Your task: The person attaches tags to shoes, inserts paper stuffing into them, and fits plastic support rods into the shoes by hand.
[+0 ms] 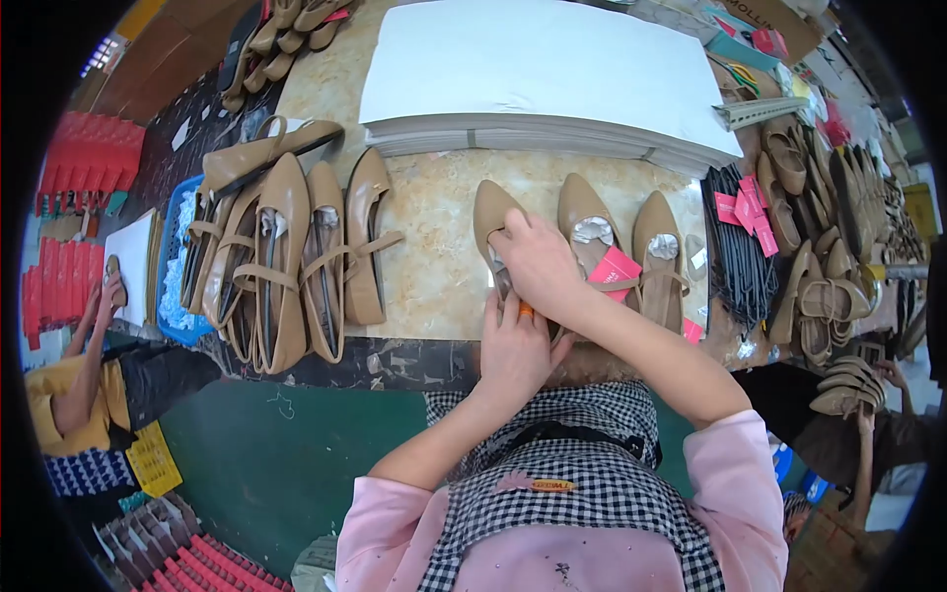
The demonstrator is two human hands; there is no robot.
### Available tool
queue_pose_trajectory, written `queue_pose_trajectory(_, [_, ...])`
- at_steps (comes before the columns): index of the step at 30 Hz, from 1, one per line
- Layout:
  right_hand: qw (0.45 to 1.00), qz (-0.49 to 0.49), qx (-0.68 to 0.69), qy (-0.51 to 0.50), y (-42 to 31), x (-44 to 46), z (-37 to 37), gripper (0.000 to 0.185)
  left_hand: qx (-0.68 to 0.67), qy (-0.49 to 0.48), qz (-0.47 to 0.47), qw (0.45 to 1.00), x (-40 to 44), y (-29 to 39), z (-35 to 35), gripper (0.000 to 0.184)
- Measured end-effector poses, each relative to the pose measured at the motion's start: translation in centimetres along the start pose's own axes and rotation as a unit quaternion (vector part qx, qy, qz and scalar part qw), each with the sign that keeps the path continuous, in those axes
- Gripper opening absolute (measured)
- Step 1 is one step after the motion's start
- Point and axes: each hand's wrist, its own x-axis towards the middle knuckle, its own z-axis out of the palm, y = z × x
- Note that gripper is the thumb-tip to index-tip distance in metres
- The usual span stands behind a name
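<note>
A tan pointed shoe (496, 209) lies toe-away on the marbled board, partly covered by both hands. My right hand (539, 259) reaches into its opening with the fingers bent down; what they pinch is hidden. My left hand (515, 347) is at the heel end, its fingers curled round the shoe, with something orange at one finger. Just right of it are two more tan shoes, one (584, 204) with crumpled paper inside and a pink tag (614, 272) on it, the other (655, 225) also stuffed with paper.
Several tan strapped shoes (283, 212) are heaped at the left beside a blue basket (176, 259). A tall stack of white paper (543, 69) stands behind. Black straps (740, 259) with pink tags and more shoes lie at the right. Co-workers are at both sides.
</note>
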Motion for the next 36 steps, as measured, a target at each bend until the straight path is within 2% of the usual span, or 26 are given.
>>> queue_pose_trajectory(1, [0.992, -0.004, 0.125, -0.016, 0.4, -1.0, -1.6, 0.043, 0.007, -0.009, -0.002, 1.000, 0.0, -0.1, 0.1, 0.063])
queue_pose_trajectory(4, [0.981, 0.070, 0.178, 0.024, 3.5, -0.1, -2.3, 0.054, 0.012, 0.038, 0.001, 0.999, 0.1, 0.1, 0.1, 0.065])
queue_pose_trajectory(5, [0.981, 0.075, 0.181, 0.011, 3.3, 0.8, -1.4, 0.064, 0.006, 0.015, -0.001, 1.000, 0.0, 0.1, 0.3, 0.068])
queue_pose_trajectory(8, [0.975, 0.111, 0.189, 0.034, 3.4, 2.0, 1.5, 0.062, -0.010, 0.012, -0.011, 1.000, 0.3, -0.1, 0.0, 0.072])
queue_pose_trajectory(10, [0.969, 0.099, 0.222, 0.039, 4.4, 1.7, 1.2, 0.059, -0.074, -0.031, 0.003, 0.997, 0.3, -1.3, -1.8, 0.075])
queue_pose_trajectory(11, [0.960, 0.101, 0.240, 0.103, 4.5, 1.1, -0.2, 0.058, -0.095, 0.008, 0.005, 0.995, 0.6, -1.7, -4.0, 0.074])
queue_pose_trajectory(12, [0.947, 0.099, 0.256, 0.164, 3.9, 0.1, -1.9, 0.056, -0.174, 0.097, -0.015, 0.980, 0.1, -3.0, -4.4, 0.073])
queue_pose_trajectory(13, [0.927, 0.106, 0.308, 0.188, 3.5, -0.5, -3.6, 0.055, -0.373, 0.240, -0.118, 0.889, 0.6, -2.1, -3.7, 0.072])
queue_pose_trajectory(14, [0.902, 0.111, 0.362, 0.208, 2.8, -1.1, -5.3, 0.054, -0.577, 0.174, -0.161, 0.782, 1.7, -1.4, -4.3, 0.070])
queue_pose_trajectory(16, [0.863, 0.127, 0.443, 0.208, 3.5, -3.1, -7.8, 0.054, -0.768, -0.039, -0.272, 0.578, -0.1, -4.8, 1.7, 0.074])
queue_pose_trajectory(18, [0.835, 0.154, 0.498, 0.176, 6.4, -7.5, -11.1, 0.055, -0.810, -0.066, -0.239, 0.531, 0.8, -3.9, 0.7, 0.080])
queue_pose_trajectory(19, [0.906, 0.206, 0.313, 0.198, 11.4, -10.3, -10.3, 0.046, -0.829, -0.075, -0.225, 0.506, 1.1, -3.6, 0.1, 0.084])
queue_pose_trajectory(20, [0.894, 0.327, 0.197, 0.235, 14.6, -13.8, -10.8, 0.035, -0.831, -0.076, -0.206, 0.511, 1.6, -3.4, -0.2, 0.087])
queue_pose_trajectory(21, [0.905, 0.367, -0.040, 0.211, 16.7, -16.3, -12.0, 0.025, -0.832, -0.076, -0.188, 0.516, 1.9, -3.2, -0.5, 0.091])
queue_pose_trajectory(22, [0.873, 0.452, -0.100, 0.150, 19.2, -19.0, -10.9, 0.025, -0.833, -0.076, -0.171, 0.521, 2.2, -2.9, -0.6, 0.094])
queue_pose_trajectory(25, [0.885, 0.443, -0.094, 0.110, 21.1, -21.4, -9.0, 0.024, -0.811, -0.027, -0.205, 0.547, 3.7, -0.6, -0.6, 0.100])
queue_pose_trajectory(28, [0.896, 0.425, -0.110, 0.073, 21.0, -21.5, -9.7, 0.026, -0.858, -0.017, -0.293, 0.422, 4.9, 0.4, -1.5, 0.100])
queue_pose_trajectory(29, [0.883, 0.447, -0.132, 0.061, 20.4, -21.6, -10.8, 0.027, -0.859, -0.049, -0.248, 0.445, 5.3, 0.8, -2.8, 0.099])
queue_pose_trajectory(30, [0.884, 0.441, -0.142, 0.053, 20.2, -22.2, -11.5, 0.024, -0.857, -0.053, -0.254, 0.446, 5.7, 0.7, -2.7, 0.097])
queue_pose_trajectory(32, [0.895, 0.430, -0.099, 0.062, 17.7, -22.6, -13.7, 0.020, -0.851, -0.051, -0.267, 0.450, 6.3, -0.5, -2.0, 0.094])
queue_pose_trajectory(33, [0.904, 0.411, -0.074, 0.089, 16.0, -22.6, -14.2, 0.017, -0.859, -0.039, -0.240, 0.450, 6.5, -0.9, -1.8, 0.089])
queue_pose_trajectory(34, [0.902, 0.425, 0.028, 0.075, 13.5, -21.6, -15.6, 0.012, -0.866, -0.031, -0.213, 0.451, 6.7, -1.1, -1.7, 0.084])
queue_pose_trajectory(35, [0.905, 0.395, 0.122, 0.102, 11.2, -20.8, -15.6, 0.010, -0.842, 0.005, -0.237, 0.484, 7.0, -1.2, -1.4, 0.081])
queue_pose_trajectory(36, [0.883, 0.371, 0.266, 0.106, 8.5, -19.9, -15.6, 0.017, -0.816, 0.038, -0.261, 0.515, 7.4, -1.2, -1.2, 0.079])
